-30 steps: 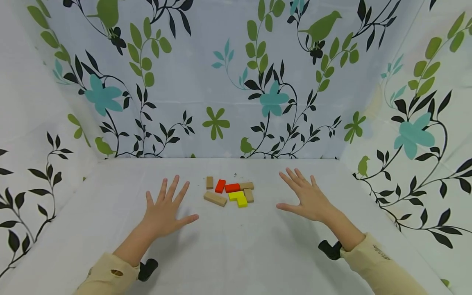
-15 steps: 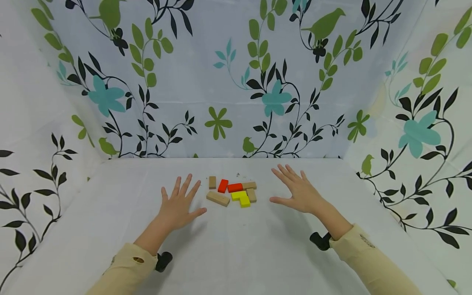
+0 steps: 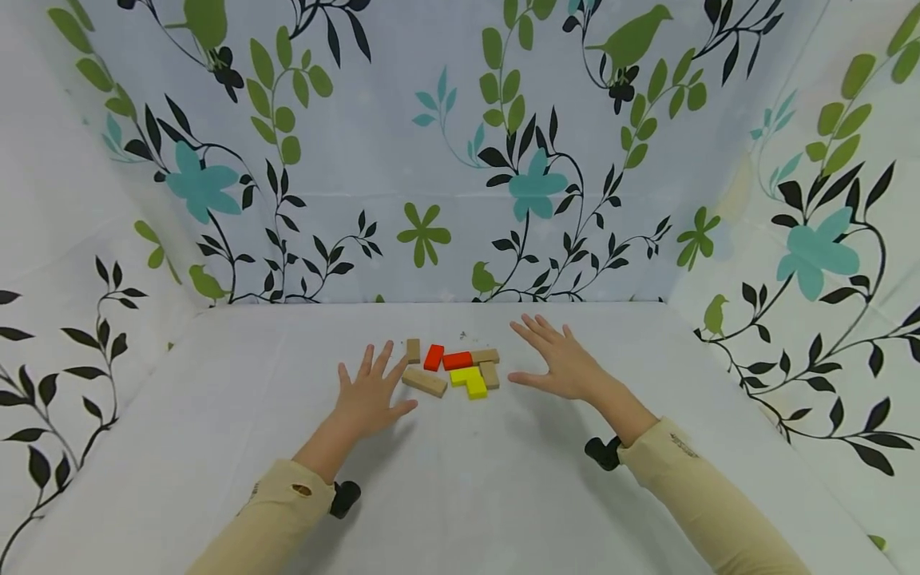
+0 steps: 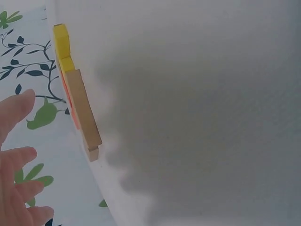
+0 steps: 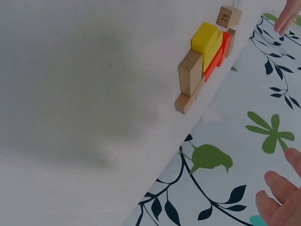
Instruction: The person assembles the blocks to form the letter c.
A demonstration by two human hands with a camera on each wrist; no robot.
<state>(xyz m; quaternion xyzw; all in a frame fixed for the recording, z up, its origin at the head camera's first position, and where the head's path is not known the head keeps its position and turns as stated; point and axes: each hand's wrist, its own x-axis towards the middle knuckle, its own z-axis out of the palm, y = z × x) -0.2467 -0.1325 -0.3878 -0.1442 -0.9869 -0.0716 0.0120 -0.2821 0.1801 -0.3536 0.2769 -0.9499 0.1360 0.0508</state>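
Note:
My left hand (image 3: 364, 399) hovers over the white table, fingers spread, just left of a small group of blocks and holding nothing. On the other side my right hand (image 3: 564, 363) is likewise raised with fingers apart. Between them lie a yellow L-shaped block (image 3: 470, 380), two red blocks (image 3: 457, 361) and several plain wooden blocks. The longest wooden block (image 3: 424, 382) is nearest to my left hand. One small wooden block (image 3: 489, 375) sits against the yellow one, on the right hand's side. In the right wrist view, a wooden block (image 5: 225, 17) bears the number 28.
White cloth covers the table (image 3: 460, 479). Behind it hangs a patterned curtain (image 3: 323, 184) with leaves, birds and flowers, and more patterned cloth rises at both sides. A black wrist camera (image 3: 346, 499) sits under the left sleeve, another (image 3: 602, 453) under the right.
Both hands have moved inward toward the blocks, the left rightward and the right leftward, fingers still spread. The blocks lie in the same arrangement.

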